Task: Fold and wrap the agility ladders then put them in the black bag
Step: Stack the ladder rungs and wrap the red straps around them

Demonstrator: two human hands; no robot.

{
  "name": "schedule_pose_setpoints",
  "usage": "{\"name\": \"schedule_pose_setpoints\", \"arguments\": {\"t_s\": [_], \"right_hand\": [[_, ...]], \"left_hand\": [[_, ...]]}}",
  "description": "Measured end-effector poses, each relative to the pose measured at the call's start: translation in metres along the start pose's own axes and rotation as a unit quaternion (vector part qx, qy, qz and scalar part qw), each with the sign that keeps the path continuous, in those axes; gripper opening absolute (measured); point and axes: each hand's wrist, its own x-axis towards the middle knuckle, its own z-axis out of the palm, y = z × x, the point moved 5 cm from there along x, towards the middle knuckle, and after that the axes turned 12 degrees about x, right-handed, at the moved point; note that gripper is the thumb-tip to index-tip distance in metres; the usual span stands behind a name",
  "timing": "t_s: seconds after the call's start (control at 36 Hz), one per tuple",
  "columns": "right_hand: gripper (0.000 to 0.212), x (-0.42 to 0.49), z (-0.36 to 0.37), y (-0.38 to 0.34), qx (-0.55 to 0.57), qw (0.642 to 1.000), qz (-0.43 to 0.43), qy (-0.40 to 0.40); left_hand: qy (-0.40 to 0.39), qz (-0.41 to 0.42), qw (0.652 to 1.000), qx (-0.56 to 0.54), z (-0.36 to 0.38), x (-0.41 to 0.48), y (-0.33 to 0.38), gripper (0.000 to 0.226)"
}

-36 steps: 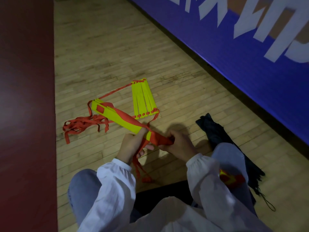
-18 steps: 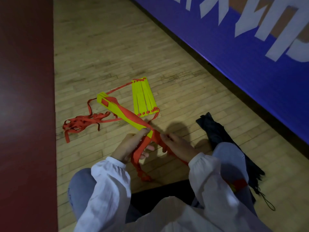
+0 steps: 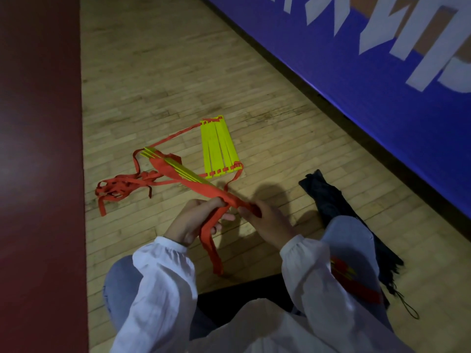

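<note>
The rung stack [image 3: 175, 169] is held low over the floor [image 3: 165, 72], its near end gripped in the closed left hand [image 3: 196, 220]. The right hand [image 3: 267, 222] pinches the red strap [image 3: 201, 192] beside it. Keep the strap taut and lay each turn flat against the last, likely working toward the far end. Spare rungs [image 3: 219, 146] lie beyond; the black bag [image 3: 328, 197] lies right. The wall [image 3: 356, 80] lettering is cropped, unreadable.
</note>
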Motion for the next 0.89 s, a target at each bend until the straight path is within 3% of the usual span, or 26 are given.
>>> {"name": "schedule_pose_setpoints", "arguments": {"t_s": [0.19,0.33,0.67,0.89], "right_hand": [[0.078,-0.002,0.001,-0.001,0.02,1.0,0.003,0.01],[0.042,-0.002,-0.004,0.001,0.045,0.999,0.001,0.003],[0.031,-0.002,-0.018,0.012,0.14,0.987,0.053,-0.063],[0.017,-0.001,-0.022,0.009,0.142,0.989,0.043,-0.02]], "left_hand": [[0.035,0.015,0.999,-0.034,0.003,0.002,0.001,0.029],[0.055,0.043,0.997,-0.025,0.002,-0.002,0.001,0.031],[0.004,0.07,0.997,0.007,0.006,-0.008,-0.01,0.039],[-0.019,0.024,0.999,-0.025,0.01,-0.006,-0.007,0.036]]}}
